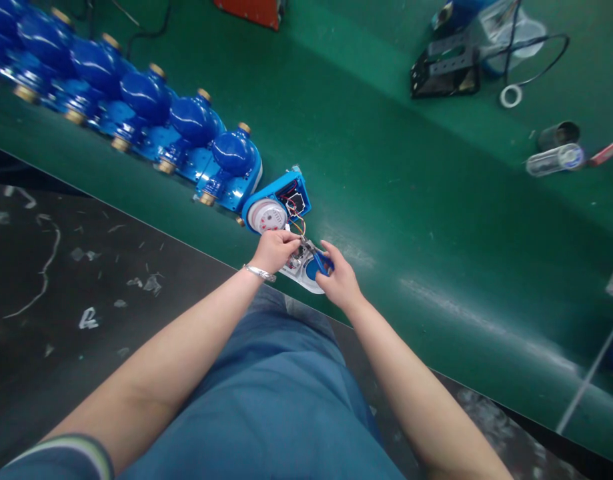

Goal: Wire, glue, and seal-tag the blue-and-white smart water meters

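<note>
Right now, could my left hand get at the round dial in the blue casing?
Probably yes: the left hand is right beside the round dial, and most of the dial's face lies uncovered.

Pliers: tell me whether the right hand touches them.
Touching: the head view shows the right hand holding the pliers between thumb and fingers.

No legible text or numbers

The head-worn view looks down (and forward) onto the bench (381, 187).
</note>
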The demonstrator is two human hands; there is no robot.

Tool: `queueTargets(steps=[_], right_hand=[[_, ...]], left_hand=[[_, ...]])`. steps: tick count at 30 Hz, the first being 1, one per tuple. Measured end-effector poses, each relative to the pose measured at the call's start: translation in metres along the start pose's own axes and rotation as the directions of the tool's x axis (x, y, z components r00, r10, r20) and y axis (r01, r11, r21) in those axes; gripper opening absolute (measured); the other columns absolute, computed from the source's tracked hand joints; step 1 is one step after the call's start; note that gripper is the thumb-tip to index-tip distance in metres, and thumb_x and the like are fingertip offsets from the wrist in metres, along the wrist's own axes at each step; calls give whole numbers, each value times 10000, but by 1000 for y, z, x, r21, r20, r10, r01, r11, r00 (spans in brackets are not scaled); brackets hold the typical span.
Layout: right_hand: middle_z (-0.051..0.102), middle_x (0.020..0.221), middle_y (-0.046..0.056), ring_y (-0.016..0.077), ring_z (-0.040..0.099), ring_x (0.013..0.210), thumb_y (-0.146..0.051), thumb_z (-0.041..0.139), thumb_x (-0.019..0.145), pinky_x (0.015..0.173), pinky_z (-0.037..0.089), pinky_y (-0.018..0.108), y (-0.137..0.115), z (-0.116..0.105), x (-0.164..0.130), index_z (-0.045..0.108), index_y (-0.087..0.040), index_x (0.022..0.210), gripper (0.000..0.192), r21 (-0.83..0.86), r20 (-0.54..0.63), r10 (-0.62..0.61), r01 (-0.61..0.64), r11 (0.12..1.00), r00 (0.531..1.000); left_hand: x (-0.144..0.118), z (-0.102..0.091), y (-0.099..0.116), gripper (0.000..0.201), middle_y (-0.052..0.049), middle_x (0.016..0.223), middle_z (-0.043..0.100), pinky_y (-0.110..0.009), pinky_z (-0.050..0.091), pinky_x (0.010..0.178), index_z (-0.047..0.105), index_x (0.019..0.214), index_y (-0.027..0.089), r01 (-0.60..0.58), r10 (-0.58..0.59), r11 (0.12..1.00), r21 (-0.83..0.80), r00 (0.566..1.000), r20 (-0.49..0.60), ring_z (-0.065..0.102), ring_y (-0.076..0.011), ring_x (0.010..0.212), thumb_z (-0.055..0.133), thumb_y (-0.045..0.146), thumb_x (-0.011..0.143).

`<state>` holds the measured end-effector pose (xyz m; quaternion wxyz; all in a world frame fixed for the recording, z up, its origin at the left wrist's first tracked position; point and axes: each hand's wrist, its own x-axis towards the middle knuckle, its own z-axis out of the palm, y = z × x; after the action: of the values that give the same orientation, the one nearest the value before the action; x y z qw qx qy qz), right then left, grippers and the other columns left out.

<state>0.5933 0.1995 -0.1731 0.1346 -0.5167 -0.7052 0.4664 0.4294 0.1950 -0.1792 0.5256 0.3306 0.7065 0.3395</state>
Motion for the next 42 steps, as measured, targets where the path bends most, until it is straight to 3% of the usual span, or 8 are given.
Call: queueTargets(steps=[7,11,14,18,22,25,30,42], right_hand=[[619,883,41,163,570,752,-176,432,580,725,466,305,-7,20,-5,545,-146,1063,497,354,84,184,-202,913,979],[579,965,75,192,529,856,-162,461,599,782,437,332,-14,13,-6,524,-163,1103,507,-80,-60,71,-76,994,996],[556,983,110,225,498,886,-172,465,651,791,413,347,-21,2,-6,506,-150,1144,495,-418,-64,-42,11,908,997],[550,1002,118,249,485,876,-178,479,660,769,398,358,-26,-6,-6,498,-152,1162,503,-553,-29,-96,64,830,995],[537,1041,127,242,481,936,-182,483,660,808,394,366,-18,-2,-5,483,-146,1157,498,-400,-133,-55,-3,916,990],[570,945,90,190,527,845,-203,460,670,765,434,331,-8,6,3,479,-136,1102,438,17,-231,165,-166,986,959],[577,818,20,128,544,664,-235,479,658,651,463,277,-11,22,30,438,-152,1037,390,485,-174,327,-208,850,929],[593,842,43,172,546,711,-128,419,609,674,427,297,-37,25,52,441,-184,1039,434,52,-170,107,-100,994,980]], left_hand=[[2,-1,6,213,15,467,543,-189,338,379,658,766,64,18,-18,1000,-14,1000,-1,412,-60,364,538,190,642],[3,-1,0,212,7,486,558,-191,352,412,663,752,71,-43,43,997,71,999,6,436,-69,401,530,198,647],[2,-1,-3,206,-6,527,592,-191,361,439,669,732,93,-103,105,981,161,994,-4,473,-83,452,525,218,654],[2,-1,-1,209,-17,556,615,-193,363,445,671,721,103,-129,140,961,245,990,-28,498,-97,485,516,232,666],[2,-1,3,191,-4,524,593,-187,368,429,656,723,101,-93,104,973,211,994,-39,481,-85,445,526,229,667],[1,1,3,159,15,493,562,-184,363,392,633,709,100,-33,35,993,110,999,-19,447,-68,383,530,212,664],[-1,5,3,122,33,479,535,-179,358,358,608,702,104,57,-55,996,-74,998,41,427,-57,349,536,194,661],[0,2,4,137,47,420,485,-184,355,397,629,649,106,48,-48,998,-41,999,0,409,-64,374,528,197,633]])
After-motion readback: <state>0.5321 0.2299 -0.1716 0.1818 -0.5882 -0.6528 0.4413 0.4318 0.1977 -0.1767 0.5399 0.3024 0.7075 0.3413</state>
